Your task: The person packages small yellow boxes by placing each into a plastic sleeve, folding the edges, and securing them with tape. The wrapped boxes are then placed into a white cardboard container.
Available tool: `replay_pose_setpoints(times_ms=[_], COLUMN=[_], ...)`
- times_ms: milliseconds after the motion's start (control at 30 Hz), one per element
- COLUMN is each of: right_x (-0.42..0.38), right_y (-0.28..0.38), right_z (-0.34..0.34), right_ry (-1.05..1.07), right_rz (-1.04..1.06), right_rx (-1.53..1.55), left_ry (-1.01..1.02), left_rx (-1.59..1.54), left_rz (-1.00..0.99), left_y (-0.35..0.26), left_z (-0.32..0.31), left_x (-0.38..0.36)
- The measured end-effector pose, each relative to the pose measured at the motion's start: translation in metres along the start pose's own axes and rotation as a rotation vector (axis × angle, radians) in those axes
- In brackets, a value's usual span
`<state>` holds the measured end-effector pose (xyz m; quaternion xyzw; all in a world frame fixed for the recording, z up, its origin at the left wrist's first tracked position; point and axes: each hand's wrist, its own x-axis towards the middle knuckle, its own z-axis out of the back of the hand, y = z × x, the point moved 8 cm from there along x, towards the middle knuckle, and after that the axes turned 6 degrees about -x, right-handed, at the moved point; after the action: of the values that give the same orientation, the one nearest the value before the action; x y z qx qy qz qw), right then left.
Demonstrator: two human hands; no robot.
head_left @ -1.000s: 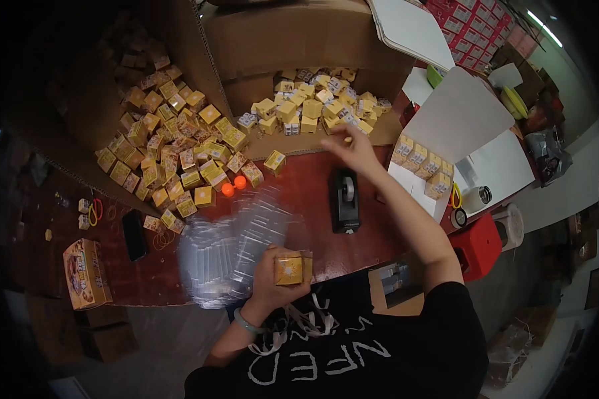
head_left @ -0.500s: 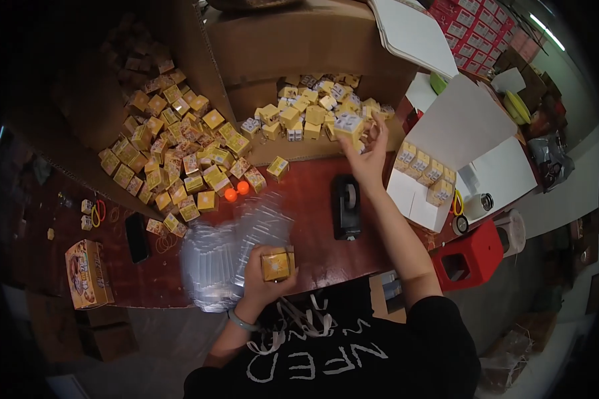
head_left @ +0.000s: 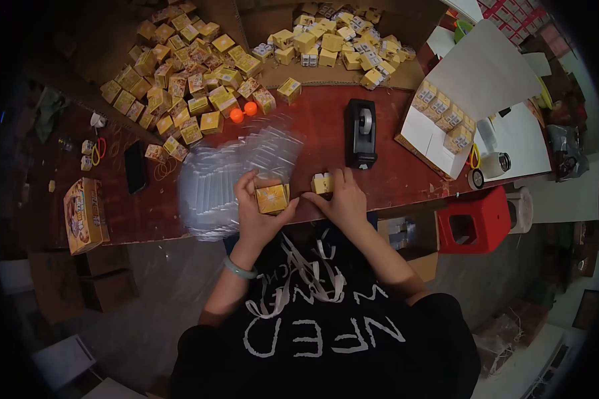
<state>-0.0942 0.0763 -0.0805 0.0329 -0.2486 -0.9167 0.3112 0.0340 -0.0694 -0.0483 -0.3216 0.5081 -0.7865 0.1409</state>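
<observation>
My left hand (head_left: 263, 211) holds a golden-yellow box (head_left: 271, 199) near the front edge of the red table (head_left: 326, 151), with fingers on both sides of it. To its right, my right hand (head_left: 343, 205) grips a smaller pale yellow box (head_left: 322, 183) between thumb and fingers. The two boxes are apart. Beside my left hand lies a spread stack of clear plastic sleeves (head_left: 211, 189). A black tape dispenser (head_left: 361, 136) stands just beyond my right hand.
Piles of small yellow boxes (head_left: 186, 86) and pale boxes (head_left: 333, 41) lie at the back inside cardboard. An open white carton (head_left: 426, 143) holds boxes at the right. A phone (head_left: 135, 166), an orange two-ball item (head_left: 243, 112) and a red stool (head_left: 474, 223) also show.
My right hand has come back from the pale box pile to beside my left hand, carrying a pale box. The view has tilted downward, and the golden box has turned slightly.
</observation>
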Motion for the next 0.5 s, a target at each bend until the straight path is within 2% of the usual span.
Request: replay_pose_setpoints(times_ms=[133,233,367,433,467,500], right_x=[0.008,0.02,0.03,0.028,0.025,0.026], right_y=[0.029,0.011,0.019,0.048,0.065,0.072], right_z=[0.041,-0.005,0.068,0.102,0.11,0.1], right_ry=[-0.105,0.315,-0.142,-0.188,-0.208,-0.087], right_rz=[0.624,0.57,0.413,0.464,0.576,0.544], right_rx=[-0.05,0.296,0.595,0.655,0.622,0.675], left_ry=[0.061,0.076,0.083,0.098,0.091,0.087], left_rx=[-0.118,-0.149,-0.151,-0.179,-0.183,-0.185], left_rz=[0.1,0.084,0.106,0.115,0.086,0.055], left_y=[0.019,0.014,0.019,0.02,0.015,0.01], left_z=[-0.008,-0.017,-0.028,-0.037,-0.041,-0.044], left_x=[-0.008,-0.011,-0.01,-0.013,-0.01,-0.007])
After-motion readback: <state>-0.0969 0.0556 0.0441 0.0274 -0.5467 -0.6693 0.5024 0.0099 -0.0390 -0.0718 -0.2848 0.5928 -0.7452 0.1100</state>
